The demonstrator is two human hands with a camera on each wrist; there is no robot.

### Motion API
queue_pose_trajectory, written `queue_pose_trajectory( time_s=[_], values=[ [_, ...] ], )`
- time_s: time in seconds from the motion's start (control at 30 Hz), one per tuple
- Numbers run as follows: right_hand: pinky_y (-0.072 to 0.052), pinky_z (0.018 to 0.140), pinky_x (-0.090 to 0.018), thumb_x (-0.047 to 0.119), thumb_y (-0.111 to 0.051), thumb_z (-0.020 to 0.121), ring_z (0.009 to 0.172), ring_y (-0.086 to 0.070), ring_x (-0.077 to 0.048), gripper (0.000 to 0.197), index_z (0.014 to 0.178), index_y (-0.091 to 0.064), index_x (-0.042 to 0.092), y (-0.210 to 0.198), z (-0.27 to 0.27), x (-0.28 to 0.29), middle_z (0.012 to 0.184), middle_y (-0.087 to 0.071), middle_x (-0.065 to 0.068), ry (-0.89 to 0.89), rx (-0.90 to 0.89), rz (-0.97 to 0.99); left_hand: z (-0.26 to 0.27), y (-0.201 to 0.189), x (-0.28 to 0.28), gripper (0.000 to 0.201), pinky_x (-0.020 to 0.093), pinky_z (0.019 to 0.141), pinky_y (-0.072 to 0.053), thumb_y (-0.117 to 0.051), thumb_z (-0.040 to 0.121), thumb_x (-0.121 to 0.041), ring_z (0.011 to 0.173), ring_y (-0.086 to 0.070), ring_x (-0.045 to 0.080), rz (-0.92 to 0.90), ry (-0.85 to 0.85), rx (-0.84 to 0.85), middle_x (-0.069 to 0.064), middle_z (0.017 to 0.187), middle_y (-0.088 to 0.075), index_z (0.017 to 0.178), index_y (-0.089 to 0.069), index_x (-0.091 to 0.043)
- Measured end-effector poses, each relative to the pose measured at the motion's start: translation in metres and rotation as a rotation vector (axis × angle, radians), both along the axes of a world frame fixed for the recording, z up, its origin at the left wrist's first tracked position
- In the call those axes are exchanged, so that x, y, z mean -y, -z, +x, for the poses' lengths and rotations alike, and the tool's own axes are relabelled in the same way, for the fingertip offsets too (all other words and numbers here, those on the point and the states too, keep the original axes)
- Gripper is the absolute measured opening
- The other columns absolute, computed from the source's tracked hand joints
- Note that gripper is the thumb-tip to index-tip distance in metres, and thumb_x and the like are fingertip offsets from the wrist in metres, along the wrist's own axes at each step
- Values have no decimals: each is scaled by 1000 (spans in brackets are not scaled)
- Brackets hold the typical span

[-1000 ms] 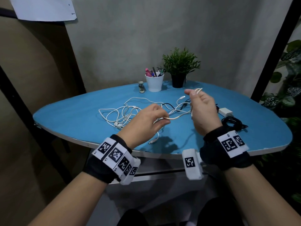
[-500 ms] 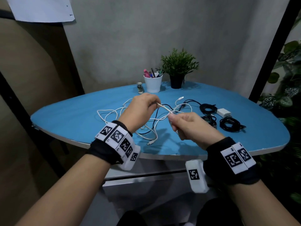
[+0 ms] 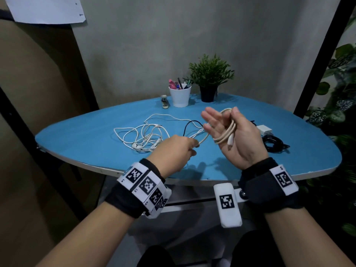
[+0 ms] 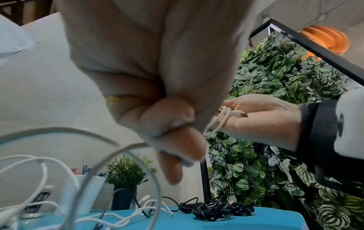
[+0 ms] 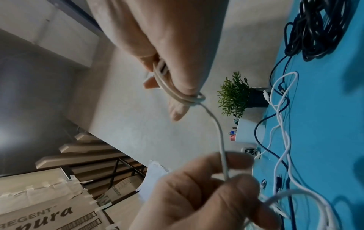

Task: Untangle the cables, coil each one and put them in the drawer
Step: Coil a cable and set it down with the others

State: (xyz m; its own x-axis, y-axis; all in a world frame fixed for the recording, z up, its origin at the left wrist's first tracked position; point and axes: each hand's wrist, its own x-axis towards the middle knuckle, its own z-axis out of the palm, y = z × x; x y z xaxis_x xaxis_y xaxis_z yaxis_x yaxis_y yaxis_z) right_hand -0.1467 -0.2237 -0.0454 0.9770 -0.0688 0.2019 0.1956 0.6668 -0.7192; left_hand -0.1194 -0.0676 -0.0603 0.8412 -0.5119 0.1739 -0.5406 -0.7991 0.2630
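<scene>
Cream cable looks light and limp: right hand, fingers spread, carries its loops; left hand at 9 o'clock pinches the free run, the best place to hold

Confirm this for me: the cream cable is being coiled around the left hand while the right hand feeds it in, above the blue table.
The hands are swapped. The head view shows the cream cable looped around the right hand, held palm up, while the left hand pinches the loose length and feeds it in. The rest holds: this happens above the blue table.
</scene>
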Motion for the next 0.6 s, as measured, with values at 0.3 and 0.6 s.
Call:
queue_pose_trajectory(
  time_s=[0.3,0.6],
  values=[
    [-47,74,-17,17,-38,101,71,-63,-9,24,94,-61,14,4,13,0,77,-59,-15,385,21,-176,0,16,-25,15,35,71,-52,-53,91,-16,73,-65,18,-141,45,-76,2,75,-63,76,-53,-20],
    [-41,65,-16,20,-40,99,76,-59,-2,18,100,-57,13,17,12,-9,81,-66,0,392,58,-1135,0,-12,-26,7,42,62,-51,-49,95,-24,58,-58,20,-453,37,204,2,77,-61,90,-52,-20]
  ],
)
